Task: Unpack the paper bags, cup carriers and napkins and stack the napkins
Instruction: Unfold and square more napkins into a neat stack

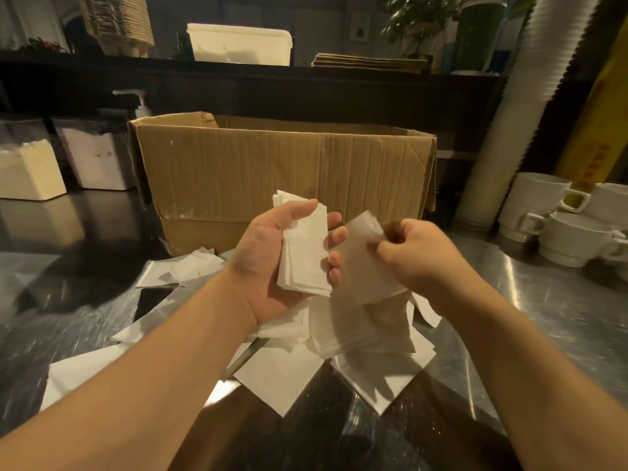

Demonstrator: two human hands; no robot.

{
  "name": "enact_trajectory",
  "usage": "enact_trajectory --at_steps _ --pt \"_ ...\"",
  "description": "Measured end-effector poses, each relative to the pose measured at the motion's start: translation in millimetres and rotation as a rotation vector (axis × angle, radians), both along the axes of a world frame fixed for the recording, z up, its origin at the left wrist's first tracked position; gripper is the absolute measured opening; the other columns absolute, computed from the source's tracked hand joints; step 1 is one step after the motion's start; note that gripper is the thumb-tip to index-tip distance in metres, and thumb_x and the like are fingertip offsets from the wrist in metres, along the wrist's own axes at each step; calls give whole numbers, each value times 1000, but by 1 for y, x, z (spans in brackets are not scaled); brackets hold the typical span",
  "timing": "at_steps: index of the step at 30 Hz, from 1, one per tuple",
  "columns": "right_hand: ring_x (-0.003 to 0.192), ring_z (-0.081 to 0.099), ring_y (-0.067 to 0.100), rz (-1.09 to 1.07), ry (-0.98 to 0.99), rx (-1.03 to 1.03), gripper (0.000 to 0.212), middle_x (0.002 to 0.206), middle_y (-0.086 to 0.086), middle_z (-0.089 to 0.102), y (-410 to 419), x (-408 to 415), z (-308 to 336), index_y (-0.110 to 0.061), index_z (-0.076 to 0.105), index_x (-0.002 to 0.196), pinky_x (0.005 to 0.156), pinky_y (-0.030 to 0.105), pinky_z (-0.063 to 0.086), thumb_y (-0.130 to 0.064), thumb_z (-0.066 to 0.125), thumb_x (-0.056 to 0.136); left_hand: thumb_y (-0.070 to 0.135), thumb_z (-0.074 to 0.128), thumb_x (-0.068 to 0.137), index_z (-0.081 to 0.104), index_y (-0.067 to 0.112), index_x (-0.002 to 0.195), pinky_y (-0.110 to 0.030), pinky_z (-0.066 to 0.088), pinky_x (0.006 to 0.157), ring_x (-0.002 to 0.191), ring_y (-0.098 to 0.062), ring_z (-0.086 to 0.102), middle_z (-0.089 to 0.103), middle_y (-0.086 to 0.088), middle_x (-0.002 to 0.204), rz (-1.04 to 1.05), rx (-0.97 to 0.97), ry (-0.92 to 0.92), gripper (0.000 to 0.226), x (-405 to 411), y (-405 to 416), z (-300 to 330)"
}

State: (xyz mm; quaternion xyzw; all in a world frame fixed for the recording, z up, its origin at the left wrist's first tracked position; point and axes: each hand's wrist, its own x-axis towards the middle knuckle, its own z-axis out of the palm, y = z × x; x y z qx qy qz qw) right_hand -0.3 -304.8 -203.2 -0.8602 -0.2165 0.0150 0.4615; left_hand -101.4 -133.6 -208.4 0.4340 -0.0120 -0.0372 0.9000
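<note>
No brand or label shows on anything I am handling; the only writing is some reddish lettering running down the yellow roll [593, 130] at far right, too blurred to read.

My left hand [272, 263] lies palm up and cradles a stack of napkins [306, 246]. Its long axis runs away from me, tilted slightly left, with the far end poking out past my thumb toward the cardboard box [282, 171]. My thumb presses across the top of the stack near its far end, while my fingers [334, 239] curl up round its right edge, so the stack sits clamped between thumb and fingertips.

My right hand [418, 256] is closed in a pinch on a single napkin [363, 256], gripping it at its upper right corner between thumb and bent fingers. That napkin is motion-blurred; it hangs roughly upright, long axis running down and slightly right, just beside the fingertips of my left hand.

Beneath both hands, loose napkins [289, 375] lie scattered at mixed angles on the steel counter [543, 317], in front of the box. White cups [571, 239] stand at right.
</note>
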Motion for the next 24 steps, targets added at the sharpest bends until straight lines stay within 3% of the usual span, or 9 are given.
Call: enact_trajectory --at_steps 3,5,7,12,16,20,24 --pt "91 65 22 -40 155 253 8 101 4 67 -2 -2 6 -17 65 100 69 30 56 -25 67 96 34 62 86 58 12 125 -33 43 71 71 -19 52 61 -7 97 -8 -4 -14 45 -1 0 1" --pt "95 67 28 -23 290 329 8 104 9 68 0 -5 8 -16 66 99 79 41 62 -23 69 95 34 62 86 58 11 126 -34 43 71 69 -19 52 61 -7 96 4 -16 -5 46 0 1 1" --pt "94 68 29 -7 318 268 11 105 9 69 2 -7 4 -15 65 101 82 45 63 -23 69 95 34 63 85 58 10 126 -34 43 71 69 -20 53 62 -8 97 16 -27 5 47 1 2 0" --pt "92 67 20 -5 84 -29 23 103 1 69 9 -6 -7 -18 66 119 77 36 63 -28 65 99 34 63 84 59 11 125 -34 45 69 68 -20 54 62 -8 97 43 -20 2 47 1 2 0" --pt "95 66 19 49 38 -195 41 109 -1 68 12 -7 -10 -20 62 127 77 30 61 -28 76 90 34 64 83 60 11 123 -33 44 69 68 -20 53 63 -8 97 52 -13 12 46 1 0 1" --pt "96 68 23 66 68 -205 49 110 -1 67 15 -9 -17 -23 60 124 82 37 63 -21 83 80 34 63 82 60 12 123 -33 43 69 68 -20 52 62 -8 96 59 -1 20 47 2 0 1" --pt "99 64 22 78 25 -191 41 110 -1 64 17 -13 -11 -22 57 118 87 40 61 -19 80 84 34 64 83 58 12 125 -33 43 69 69 -20 52 62 -8 96 47 4 20 48 2 1 0"
